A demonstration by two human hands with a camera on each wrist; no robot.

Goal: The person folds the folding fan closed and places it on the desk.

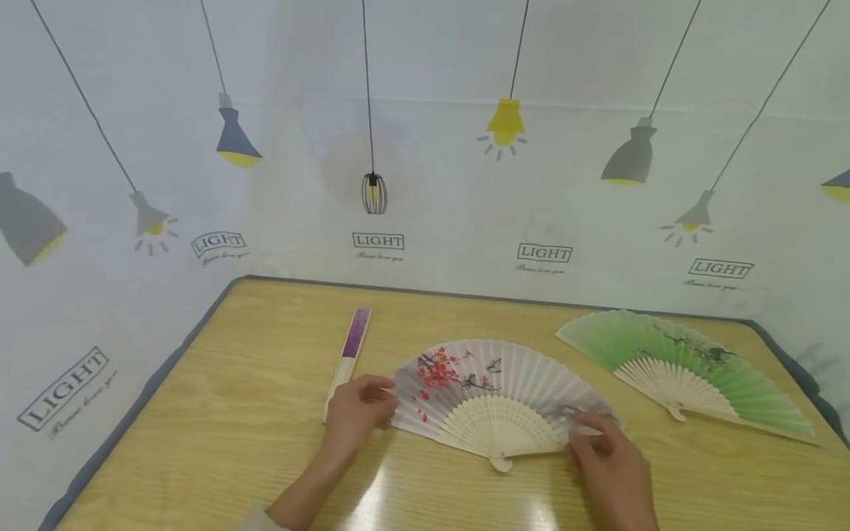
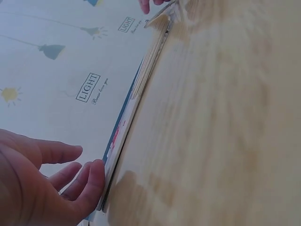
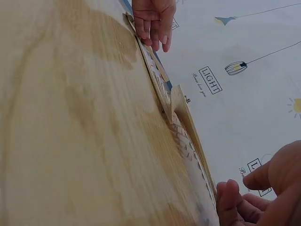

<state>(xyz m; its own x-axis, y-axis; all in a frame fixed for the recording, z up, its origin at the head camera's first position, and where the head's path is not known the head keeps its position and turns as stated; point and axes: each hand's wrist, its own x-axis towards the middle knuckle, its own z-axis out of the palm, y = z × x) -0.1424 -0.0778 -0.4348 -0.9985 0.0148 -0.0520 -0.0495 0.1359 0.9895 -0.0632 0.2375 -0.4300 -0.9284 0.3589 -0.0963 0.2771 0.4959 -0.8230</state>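
A folding fan [image 1: 494, 369] lies spread in the middle of the table, its pale cloth printed with red blossoms and small birds. Its light slatted ribs meet at a pivot on the near side. At its left end is my left hand [image 1: 361, 413], and in the left wrist view the fingertips [image 2: 96, 172] reach the fan's edge with the thumb held apart. My right hand [image 1: 611, 461] is at the other end. In the right wrist view its fingers [image 3: 229, 193] are against the fan's edge, and a gap separates them from the thumb.
Behind my left hand lies a folded fan [image 1: 355, 335] with a purple end. A green fan [image 1: 704, 361] is spread at the right, beyond my right hand. White sheeting printed with lamps [image 1: 438, 184] rises around the wooden table [image 1: 219, 413].
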